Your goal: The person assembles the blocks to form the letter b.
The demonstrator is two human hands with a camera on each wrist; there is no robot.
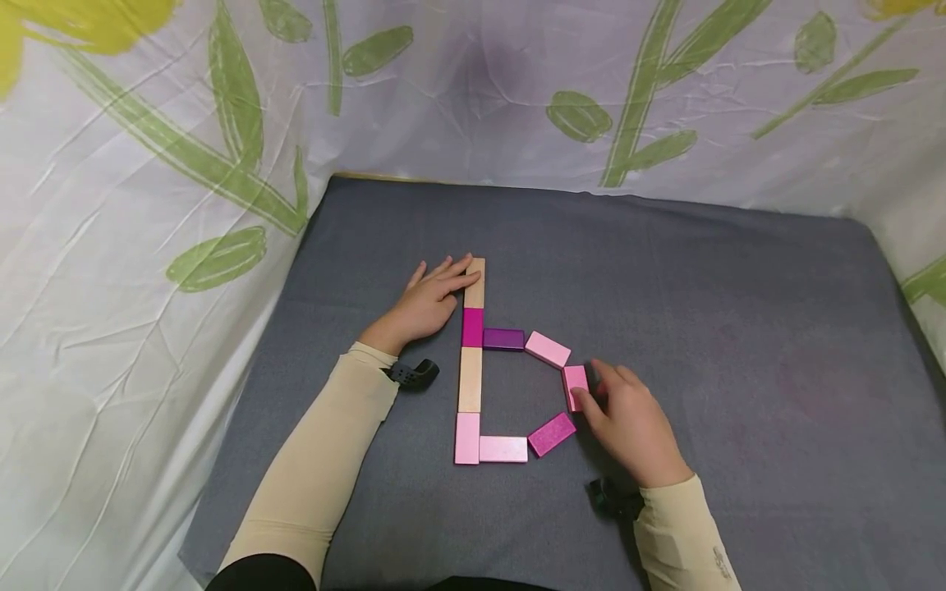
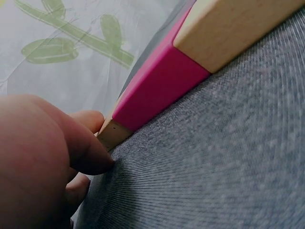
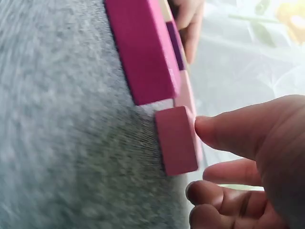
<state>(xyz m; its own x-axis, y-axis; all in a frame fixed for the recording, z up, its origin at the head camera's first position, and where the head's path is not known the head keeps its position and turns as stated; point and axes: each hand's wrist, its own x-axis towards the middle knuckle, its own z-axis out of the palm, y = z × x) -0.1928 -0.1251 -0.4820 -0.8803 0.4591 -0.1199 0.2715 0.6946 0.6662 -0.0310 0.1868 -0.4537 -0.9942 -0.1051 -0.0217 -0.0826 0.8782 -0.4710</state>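
Note:
Wooden blocks lie flat on a grey cloth, forming an upright column with a rounded loop on its right. My left hand rests with extended fingers on the plain wood block at the column's top. Below that block come a magenta block, another plain one and a light pink one. At the loop's right side, the thumb of my right hand touches the upper face of a pink block. Its other fingers are loosely bent beside the block, not wrapped around it.
A purple block and a light pink block form the loop's upper part. Below are a glittery magenta block and a pale pink one. A white sheet with painted leaves hangs behind the grey cloth.

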